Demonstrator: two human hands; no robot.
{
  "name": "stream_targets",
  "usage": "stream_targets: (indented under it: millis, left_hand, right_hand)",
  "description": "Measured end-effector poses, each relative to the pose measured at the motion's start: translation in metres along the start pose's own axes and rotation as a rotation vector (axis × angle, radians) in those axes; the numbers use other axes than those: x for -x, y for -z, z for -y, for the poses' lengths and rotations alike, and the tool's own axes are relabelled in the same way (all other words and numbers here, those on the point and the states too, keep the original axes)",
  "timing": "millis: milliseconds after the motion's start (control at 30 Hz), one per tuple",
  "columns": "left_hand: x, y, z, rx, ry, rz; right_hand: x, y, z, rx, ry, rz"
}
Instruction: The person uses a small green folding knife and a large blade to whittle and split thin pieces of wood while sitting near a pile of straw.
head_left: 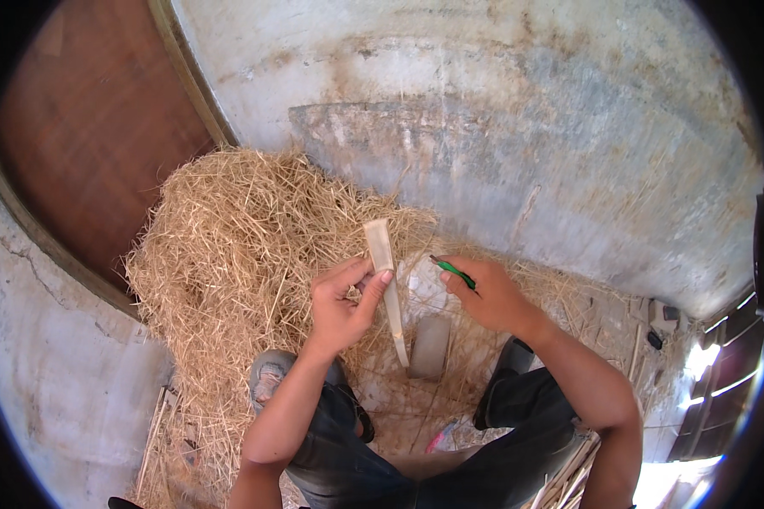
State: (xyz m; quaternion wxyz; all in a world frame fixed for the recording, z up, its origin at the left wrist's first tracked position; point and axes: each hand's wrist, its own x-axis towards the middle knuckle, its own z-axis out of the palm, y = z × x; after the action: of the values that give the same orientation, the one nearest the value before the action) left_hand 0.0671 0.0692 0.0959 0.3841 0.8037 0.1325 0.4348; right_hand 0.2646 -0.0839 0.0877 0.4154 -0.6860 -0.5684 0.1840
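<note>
My left hand (345, 304) pinches a long pale strip, perhaps bamboo or wood (379, 244), between thumb and fingers. The strip is broad at its upper end and tapers to a narrow end that hangs down toward a grey-brown rectangular block (431, 346) on the ground. To the right, my right hand (490, 293) is closed round a small green-handled knife (457, 273), its short dark tip pointing left toward the strip. A gap separates the tool from the strip. Most of the handle is hidden in my fist.
A big heap of dry straw (221, 229) rises at the left against a stained wall (518, 144) and a brown door panel (93, 127). My shoes flank the block. Thin sticks (569, 475) lie at the lower right; small dark objects (655, 339) sit at the far right.
</note>
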Motion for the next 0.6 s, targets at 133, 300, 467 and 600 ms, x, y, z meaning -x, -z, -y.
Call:
stream_targets:
  millis: [133,300,467,600]
  left_hand:
    - [0.008,-0.007,0.009,-0.048,-0.001,0.127]
    - [0.008,-0.018,0.008,0.007,-0.021,0.149]
    - [0.005,-0.016,0.018,0.027,0.023,0.142]
    - [0.007,-0.015,0.024,0.071,0.112,0.116]
  right_hand:
    - [0.003,0.0,0.023,-0.188,0.015,-0.07]
    - [0.006,0.006,0.049,-0.265,0.109,-0.153]
    - [-0.006,-0.004,0.05,-0.204,0.259,-0.239]
    - [-0.011,-0.009,0.047,-0.247,0.194,-0.255]
